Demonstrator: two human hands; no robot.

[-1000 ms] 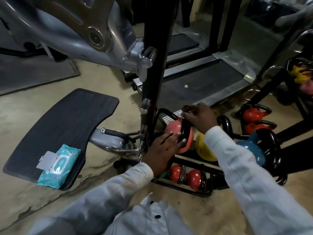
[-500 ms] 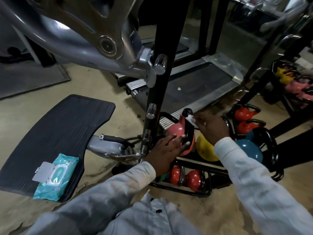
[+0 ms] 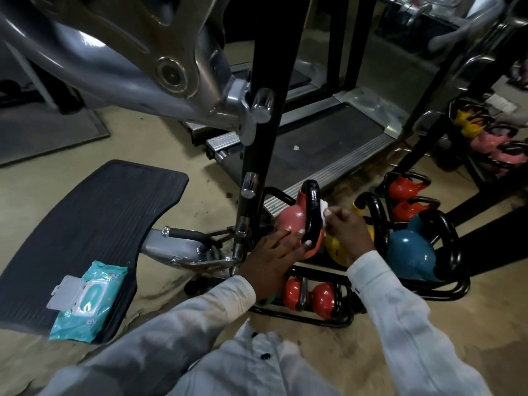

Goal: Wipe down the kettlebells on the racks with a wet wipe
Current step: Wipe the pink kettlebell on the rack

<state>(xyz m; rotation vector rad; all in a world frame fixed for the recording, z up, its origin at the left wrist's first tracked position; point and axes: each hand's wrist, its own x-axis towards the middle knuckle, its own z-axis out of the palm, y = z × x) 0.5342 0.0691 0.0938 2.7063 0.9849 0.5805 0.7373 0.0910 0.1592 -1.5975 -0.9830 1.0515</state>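
Salmon-pink kettlebell [image 3: 290,221] with black handle, white wipe [image 3: 409,208], yellow kettlebell [image 3: 337,250], blue kettlebell [image 3: 411,255], teal wipe pack [image 3: 88,304]

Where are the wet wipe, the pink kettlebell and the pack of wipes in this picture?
wet wipe [image 3: 409,215]: head view, on the white bit beside the kettlebell's handle.
pink kettlebell [image 3: 289,222]: head view, on its round body.
pack of wipes [image 3: 87,302]: head view, on the opening at its middle.

No text is reading clearly anywhere. The teal wet wipe pack [image 3: 85,305], lying at about eight o'clock on the black foot plate [image 3: 94,218], is carrying pale printing near its lower edge, but the marks are showing too small and blurred to make out.
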